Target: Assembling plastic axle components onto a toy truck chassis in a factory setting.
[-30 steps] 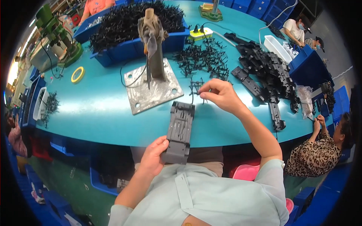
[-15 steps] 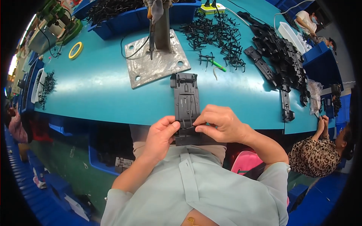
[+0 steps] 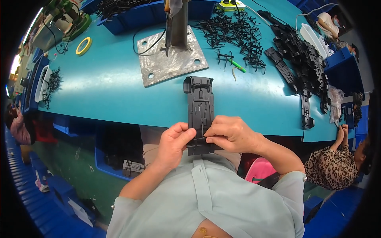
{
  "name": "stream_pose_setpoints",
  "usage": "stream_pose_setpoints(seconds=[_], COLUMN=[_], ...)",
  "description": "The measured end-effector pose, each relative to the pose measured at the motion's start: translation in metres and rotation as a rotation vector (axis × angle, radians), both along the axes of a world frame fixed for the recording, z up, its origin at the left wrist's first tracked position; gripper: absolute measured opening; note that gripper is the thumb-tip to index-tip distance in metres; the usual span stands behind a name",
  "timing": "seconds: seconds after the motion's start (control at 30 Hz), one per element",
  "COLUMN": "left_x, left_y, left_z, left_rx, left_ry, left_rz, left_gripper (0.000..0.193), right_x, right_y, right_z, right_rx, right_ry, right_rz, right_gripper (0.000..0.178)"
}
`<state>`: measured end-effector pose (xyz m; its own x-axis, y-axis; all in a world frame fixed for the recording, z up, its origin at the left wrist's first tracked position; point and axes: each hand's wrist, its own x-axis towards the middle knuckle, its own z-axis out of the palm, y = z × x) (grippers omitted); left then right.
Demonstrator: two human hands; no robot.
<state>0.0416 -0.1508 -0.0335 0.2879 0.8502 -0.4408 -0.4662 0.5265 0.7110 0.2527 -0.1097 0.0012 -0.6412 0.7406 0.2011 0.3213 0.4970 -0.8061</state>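
Note:
A long black plastic toy-car chassis [image 3: 201,107] lies bottom side up in front of me, its far end over the table and its near end at my waist. My left hand [image 3: 172,144] is closed on its left edge, thumb on top. At the lower right edge, my right hand [image 3: 228,134] pinches thumb and forefinger together on a thin black plastic part lying across the chassis; the fingertips hide its end. A crossbar-like black part sits across the chassis's far end.
Beyond the chassis stands a metal post on a steel base plate [image 3: 174,59]. Behind it are a blue bin [image 3: 137,18] and a heap of thin black parts [image 3: 234,35]. A green pen [image 3: 238,66], stacked black chassis [image 3: 297,55] and yellow tape [image 3: 83,46] lie around. A co-worker [image 3: 331,166] sits at right.
The view has shifted, so the table's things appear farther right. Both hands stay on the chassis in nearly the same grip, and more of its near end shows.

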Motion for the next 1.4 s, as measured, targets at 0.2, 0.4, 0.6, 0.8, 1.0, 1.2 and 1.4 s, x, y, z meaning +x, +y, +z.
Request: stream_pose_setpoints(seconds=[0.2, 0.4, 0.6, 0.8, 1.0, 1.2, 1.4], left_x=[0.009, 0.019, 0.027, 0.029, 0.027, 0.026, 0.023], left_y=[0.000, -0.003, -0.002, -0.001, -0.001, -0.001, -0.002], left_z=[0.012, 0.018, 0.017, 0.017, 0.011, 0.010, 0.007], left_rx=[0.117, 0.346, 0.504, 0.516, 0.501, 0.533, 0.621], left_ry=[0.058, 0.122, 0.135, 0.187, 0.226, 0.261, 0.307], left_rz=[0.055, 0.130, 0.178, 0.199, 0.235, 0.272, 0.263], left_gripper=[0.005, 0.008, 0.009, 0.013, 0.012, 0.013, 0.016], right_x=[-0.003, -0.003, -0.007, -0.011, -0.011, -0.012, -0.015], right_y=[-0.013, -0.032, -0.032, -0.025, -0.018, -0.013, -0.012], right_z=[-0.004, -0.015, -0.013, -0.010, -0.005, -0.004, -0.006], right_rx=[-0.066, -0.382, -0.609, -0.684, -0.793, -0.852, -0.863], right_ry=[0.107, 0.436, 0.567, 0.652, 0.613, 0.574, 0.547], right_rz=[-0.089, -0.351, -0.404, -0.397, -0.389, -0.378, -0.408], right_gripper=[0.015, 0.011, 0.006, 0.010, 0.012, 0.013, 0.014])
